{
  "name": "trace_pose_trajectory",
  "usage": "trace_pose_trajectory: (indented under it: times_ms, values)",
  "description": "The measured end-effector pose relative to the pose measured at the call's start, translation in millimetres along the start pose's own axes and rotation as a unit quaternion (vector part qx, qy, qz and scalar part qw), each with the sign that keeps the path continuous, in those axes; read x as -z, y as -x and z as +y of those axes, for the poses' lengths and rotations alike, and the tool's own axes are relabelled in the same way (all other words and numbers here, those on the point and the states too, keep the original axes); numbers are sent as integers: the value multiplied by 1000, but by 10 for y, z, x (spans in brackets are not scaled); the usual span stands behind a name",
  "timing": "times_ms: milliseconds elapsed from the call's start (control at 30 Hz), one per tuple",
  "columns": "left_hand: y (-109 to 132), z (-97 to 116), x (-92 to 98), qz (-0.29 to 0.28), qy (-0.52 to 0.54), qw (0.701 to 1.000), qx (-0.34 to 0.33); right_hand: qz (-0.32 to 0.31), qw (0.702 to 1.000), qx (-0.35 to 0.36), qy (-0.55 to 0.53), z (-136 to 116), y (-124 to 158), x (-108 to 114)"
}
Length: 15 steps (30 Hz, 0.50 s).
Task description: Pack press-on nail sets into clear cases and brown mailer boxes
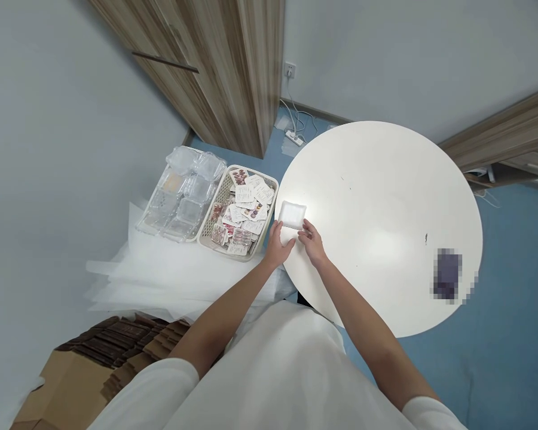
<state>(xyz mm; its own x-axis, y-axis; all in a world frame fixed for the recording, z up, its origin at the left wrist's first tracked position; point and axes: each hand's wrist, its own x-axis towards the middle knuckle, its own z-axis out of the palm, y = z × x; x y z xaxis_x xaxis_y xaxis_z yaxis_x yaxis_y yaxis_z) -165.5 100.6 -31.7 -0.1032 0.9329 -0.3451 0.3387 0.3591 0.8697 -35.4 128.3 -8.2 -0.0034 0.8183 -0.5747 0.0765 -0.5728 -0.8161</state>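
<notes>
A small white foam-like packet (292, 215) lies flat at the left edge of the round white table (376, 179). My left hand (278, 246) is at its lower left corner, fingers apart, the fingertips near or touching its edge. At the lower right corner is my right hand (312, 240), its fingers spread and slightly curled, with nothing seen between them. Left of the table stands a cream basket (204, 230) full of printed cards (244, 194) and small clear packs (241, 237).
Beside the basket, a second tray (146, 224) holds clear plastic packs (190, 211). White foam sheets (161, 269) and folded cardboard (76, 376) are stacked at lower left. A pixelated dark object (447, 275) lies at the table's right. A wooden cabinet (233, 71) stands behind.
</notes>
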Motion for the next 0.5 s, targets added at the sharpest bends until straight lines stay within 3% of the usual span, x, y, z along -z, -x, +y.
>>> trace_pose_trajectory:
  times_ms: [233,500]
  values:
    - [53,36,17,8,-3,1000,7,25,1000,-7,11,61,112,93]
    - [325,20,-5,50,-2,999,9,58,998,15,25,205,404,247]
